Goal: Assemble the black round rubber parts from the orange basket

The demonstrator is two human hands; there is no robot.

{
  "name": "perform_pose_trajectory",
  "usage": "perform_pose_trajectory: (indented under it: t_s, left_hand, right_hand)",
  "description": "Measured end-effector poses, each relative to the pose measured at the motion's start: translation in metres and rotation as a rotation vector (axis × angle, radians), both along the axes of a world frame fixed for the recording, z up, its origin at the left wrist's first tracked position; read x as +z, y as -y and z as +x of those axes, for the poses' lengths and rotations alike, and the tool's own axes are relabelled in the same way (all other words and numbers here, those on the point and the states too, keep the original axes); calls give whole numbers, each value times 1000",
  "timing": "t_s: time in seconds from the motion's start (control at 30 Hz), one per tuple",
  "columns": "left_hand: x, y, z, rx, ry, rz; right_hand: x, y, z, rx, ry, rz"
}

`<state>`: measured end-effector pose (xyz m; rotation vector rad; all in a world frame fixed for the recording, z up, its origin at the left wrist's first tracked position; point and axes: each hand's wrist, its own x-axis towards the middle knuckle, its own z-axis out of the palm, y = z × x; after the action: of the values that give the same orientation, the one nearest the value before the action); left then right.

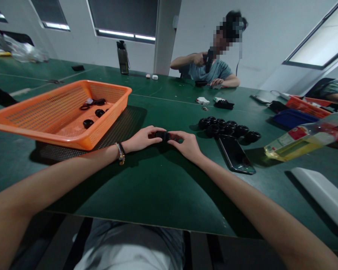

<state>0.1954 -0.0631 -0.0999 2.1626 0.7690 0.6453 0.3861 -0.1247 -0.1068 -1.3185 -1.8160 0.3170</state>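
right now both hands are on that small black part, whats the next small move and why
Probably lift the small black part clear of the green table. The left hand and right hand pinch it from opposite sides, low on the surface, so the grip looks set.

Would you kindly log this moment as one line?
left hand: shut on small black part | right hand: shut on it too | orange basket left | black parts cluster, phone right

Orange mesh basket point(73, 140); black rings point(228, 129); green table point(146, 187); blue tray point(293, 118).
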Motion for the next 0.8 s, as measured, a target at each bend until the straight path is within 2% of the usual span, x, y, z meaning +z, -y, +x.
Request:
perform_pose_trajectory:
  t_s: [0.57, 0.8]
  left_hand:
    - [1, 1, 0, 1, 3, 13]
    - [0, 1, 0, 2, 4, 18]
  right_hand:
    - [-2, -1, 2, 7, 56, 38]
    - [-1, 0, 0, -1, 7, 19]
